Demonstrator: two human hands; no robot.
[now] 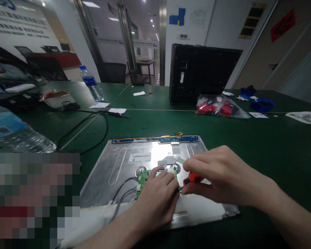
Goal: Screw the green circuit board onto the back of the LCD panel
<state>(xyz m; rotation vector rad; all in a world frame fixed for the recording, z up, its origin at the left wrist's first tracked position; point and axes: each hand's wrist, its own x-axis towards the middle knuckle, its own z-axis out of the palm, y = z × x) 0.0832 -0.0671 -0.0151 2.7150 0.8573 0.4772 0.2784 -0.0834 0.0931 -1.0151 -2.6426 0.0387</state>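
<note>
A silver metal display panel (pixel 119 166) lies back-up on the green table, with a blue circuit strip (pixel 155 140) along its far edge. A small green circuit board (pixel 144 177) sits near the panel's middle, with grey wires (pixel 121 193) running off to its left. My left hand (pixel 157 200) rests on that board, fingers curled and pressing down on it. My right hand (pixel 223 176) is closed round an orange-handled screwdriver (pixel 193 179), whose tip points toward the board just under my left fingers.
A black computer case (pixel 199 72) stands at the back. Before it lies a clear bag of red parts (pixel 220 107). Blue items (pixel 261 103) lie at the right. A water bottle (pixel 91 83), a second bottle (pixel 18 135) and black cables (pixel 93 128) occupy the left.
</note>
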